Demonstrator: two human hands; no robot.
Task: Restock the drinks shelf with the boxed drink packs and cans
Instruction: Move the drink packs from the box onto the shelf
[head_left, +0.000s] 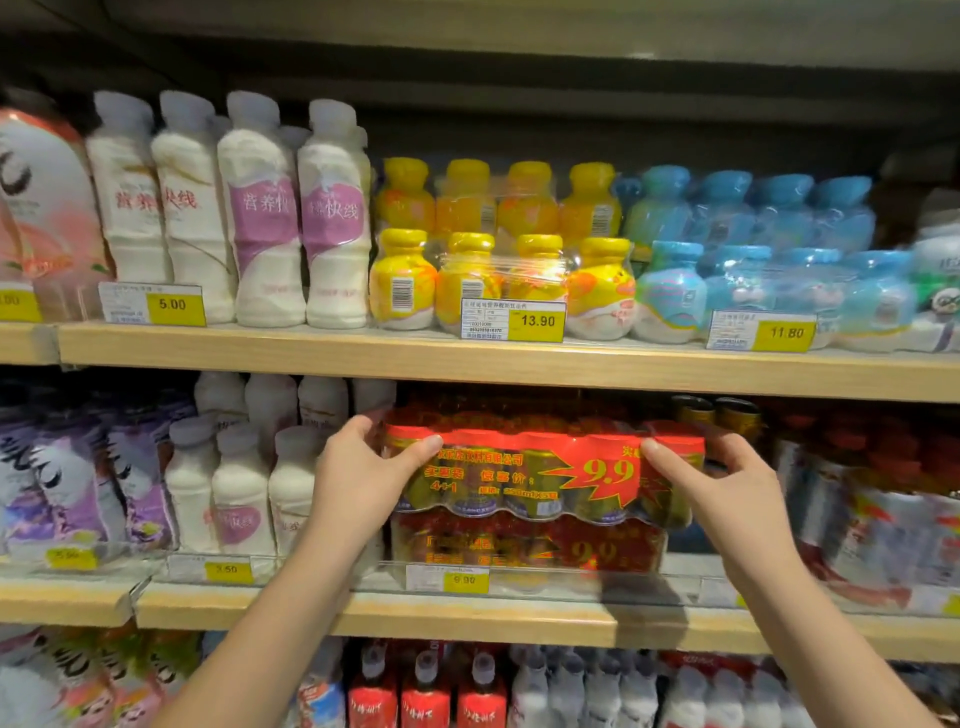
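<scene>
A shrink-wrapped pack of gold cans with a red band and a yellow "9.9" burst sits on top of another like pack on the middle shelf. My left hand grips the upper pack's left end, thumb on its front. My right hand grips its right end the same way. The pack is level, just under the shelf above.
White milk-drink bottles stand close to the left of the packs. Red and clear wrapped packs crowd the right. Two gold cans stand behind. Yellow bottles and blue bottles fill the upper shelf. Price tags line the shelf edges.
</scene>
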